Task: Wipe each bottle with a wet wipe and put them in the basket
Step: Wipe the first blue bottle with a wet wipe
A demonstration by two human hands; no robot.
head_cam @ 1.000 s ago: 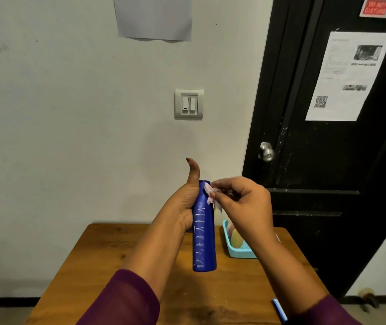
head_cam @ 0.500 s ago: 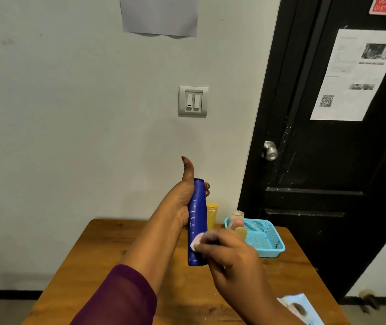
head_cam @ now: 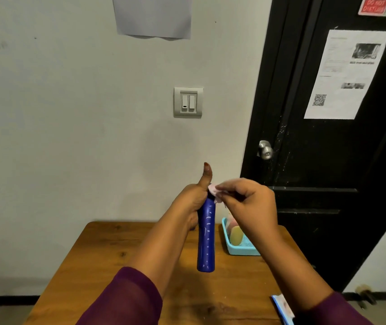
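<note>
One tall dark-blue plastic bottle (head_cam: 207, 238) is upright, held over the brown wooden worktop (head_cam: 117, 254). The left hand (head_cam: 193, 200) has its grip clenched round the bottle's upper half, thumb raised. The right hand (head_cam: 250, 202) pinches one small pale-pink wet wipe (head_cam: 213, 190) against the bottle's top. One light-blue plastic basket (head_cam: 238, 250) stands on the worktop right of the bottle. It holds two visible items: one yellow bottle (head_cam: 236, 233) and one pink item (head_cam: 230, 222).

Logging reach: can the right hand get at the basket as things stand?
Probably yes: the right hand, pinching the wet wipe, hovers over the basket with nothing between them, though it is busy with the wipe.
</note>
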